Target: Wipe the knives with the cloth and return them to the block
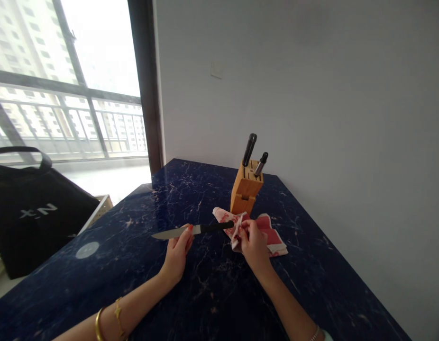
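My left hand [179, 246] pinches a kitchen knife [214, 227] by its blade near the handle. The knife lies level above the table, its tip to the left and its black handle to the right. My right hand [253, 241] is closed on a pink and white cloth [272, 234], bunched up close to the handle's end. Part of the cloth spreads over the table behind and beside that hand. Just beyond it a wooden knife block [245, 189] stands upright, holding a black-handled knife [250, 149] and another tool with a black and metal handle [261, 164].
The dark blue marbled table [205, 303] runs along a grey wall [312, 94] on the right. A round pale disc [87, 250] lies at its left. Beyond the left edge stand a black bag [41, 208] and a light perforated basket [105, 204], near a large window [98, 57].
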Demonstrator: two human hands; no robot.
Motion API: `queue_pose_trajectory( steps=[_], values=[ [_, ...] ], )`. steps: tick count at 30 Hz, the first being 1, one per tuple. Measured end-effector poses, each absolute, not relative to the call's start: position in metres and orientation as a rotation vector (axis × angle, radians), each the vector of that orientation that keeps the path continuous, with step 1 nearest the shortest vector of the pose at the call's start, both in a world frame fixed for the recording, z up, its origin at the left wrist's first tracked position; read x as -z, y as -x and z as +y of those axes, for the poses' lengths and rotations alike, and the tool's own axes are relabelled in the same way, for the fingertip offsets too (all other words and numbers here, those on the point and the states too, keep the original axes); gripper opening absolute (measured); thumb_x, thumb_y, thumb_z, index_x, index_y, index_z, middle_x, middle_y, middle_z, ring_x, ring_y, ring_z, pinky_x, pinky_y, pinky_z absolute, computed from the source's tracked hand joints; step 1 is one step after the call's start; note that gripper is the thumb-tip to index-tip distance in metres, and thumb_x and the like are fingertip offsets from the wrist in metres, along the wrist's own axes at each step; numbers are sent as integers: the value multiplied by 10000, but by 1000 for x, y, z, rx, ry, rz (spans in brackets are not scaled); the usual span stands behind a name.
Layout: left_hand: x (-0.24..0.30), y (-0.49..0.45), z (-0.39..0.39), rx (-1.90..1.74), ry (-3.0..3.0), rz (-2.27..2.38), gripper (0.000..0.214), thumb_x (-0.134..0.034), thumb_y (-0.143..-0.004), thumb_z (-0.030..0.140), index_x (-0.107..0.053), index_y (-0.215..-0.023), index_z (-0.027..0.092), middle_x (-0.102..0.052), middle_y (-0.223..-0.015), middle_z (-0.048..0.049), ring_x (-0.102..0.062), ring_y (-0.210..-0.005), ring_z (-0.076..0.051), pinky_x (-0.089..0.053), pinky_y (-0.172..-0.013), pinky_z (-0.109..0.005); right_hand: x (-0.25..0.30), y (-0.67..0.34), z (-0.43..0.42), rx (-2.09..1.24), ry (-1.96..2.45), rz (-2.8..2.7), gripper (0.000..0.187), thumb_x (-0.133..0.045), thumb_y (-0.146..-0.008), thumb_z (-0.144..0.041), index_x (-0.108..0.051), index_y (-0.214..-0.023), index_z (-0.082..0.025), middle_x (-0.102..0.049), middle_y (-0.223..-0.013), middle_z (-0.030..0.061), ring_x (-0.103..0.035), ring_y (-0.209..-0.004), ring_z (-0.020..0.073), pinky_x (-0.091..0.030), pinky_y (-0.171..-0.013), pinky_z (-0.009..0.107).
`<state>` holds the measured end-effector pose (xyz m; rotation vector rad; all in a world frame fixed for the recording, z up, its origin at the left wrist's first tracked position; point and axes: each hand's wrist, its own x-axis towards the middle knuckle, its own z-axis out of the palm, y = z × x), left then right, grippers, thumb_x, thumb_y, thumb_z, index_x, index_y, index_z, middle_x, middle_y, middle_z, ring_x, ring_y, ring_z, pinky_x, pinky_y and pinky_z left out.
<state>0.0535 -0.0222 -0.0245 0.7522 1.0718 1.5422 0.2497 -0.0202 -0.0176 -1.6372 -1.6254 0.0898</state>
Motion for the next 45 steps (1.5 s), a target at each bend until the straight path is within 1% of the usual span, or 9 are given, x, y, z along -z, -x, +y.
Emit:
queue_pose_trajectory(
  steps=[2,5,8,12,23,31,38,43,45],
  values=[
    [24,-54,-23,-1526,-898,1051,300,-608,-670,445,-529,-749,166,-408,-550,66,-401,-499,-75,-343,-488,-180,16,-248,-22,-69,1627,-1636,115,-388,-782,-222,-485,-837,-191,-640,-774,40,-586,-729,200,-349,-737,342],
    [22,-56,-26,-1438,-1193,1066,333,-520,-752,479,-477,-641,167,-357,-547,56,-360,-510,-85,-319,-488,-189,15,-248,-22,-67,1591,-1616,112,-392,-777,-211,-482,-841,-190,-640,-788,46,-588,-734,199,-360,-719,333],
    [18,-57,-32,-1284,-1453,1061,351,-439,-815,457,-469,-618,169,-359,-573,41,-353,-538,-100,-308,-498,-199,17,-250,-20,-84,1546,-1586,128,-387,-784,-219,-478,-872,-193,-642,-806,47,-588,-740,196,-369,-725,336],
    [16,-59,-37,-1155,-1599,1003,329,-394,-847,425,-470,-647,176,-356,-586,43,-337,-539,-103,-294,-499,-203,21,-253,-18,-109,1532,-1582,132,-376,-801,-232,-477,-879,-199,-639,-809,49,-586,-737,196,-372,-734,341],
    [25,-61,-32,-1098,-1732,1051,316,-333,-876,397,-469,-682,188,-409,-629,31,-414,-617,-133,-329,-597,-223,25,-232,-28,-19,1528,-1792,116,-399,-807,-177,-489,-877,-198,-623,-852,38,-549,-789,192,-305,-742,343],
    [31,-65,-26,-1024,-1738,929,301,-334,-874,404,-493,-744,183,-463,-706,15,-442,-669,-134,-365,-654,-230,17,-213,-44,-88,1442,-1888,133,-407,-814,-166,-496,-899,-216,-608,-859,28,-521,-772,179,-319,-718,315],
    [30,-63,-27,-997,-1673,973,305,-360,-860,419,-477,-705,184,-413,-617,35,-403,-572,-118,-342,-537,-212,19,-219,-37,-77,1467,-1825,106,-396,-828,-196,-493,-869,-202,-611,-844,31,-525,-768,180,-302,-721,323],
    [29,-63,-28,-1006,-1704,938,312,-368,-856,415,-516,-723,175,-448,-659,20,-438,-622,-124,-367,-567,-208,20,-214,-42,-98,1458,-1888,109,-405,-824,-191,-491,-889,-208,-613,-833,28,-520,-763,182,-290,-726,320],
    [31,-64,-27,-1004,-1681,938,323,-373,-849,436,-522,-735,174,-451,-650,26,-431,-576,-112,-363,-528,-200,20,-212,-42,-64,1456,-1907,107,-414,-814,-176,-492,-881,-208,-615,-833,26,-527,-770,183,-288,-724,317]
  ],
)
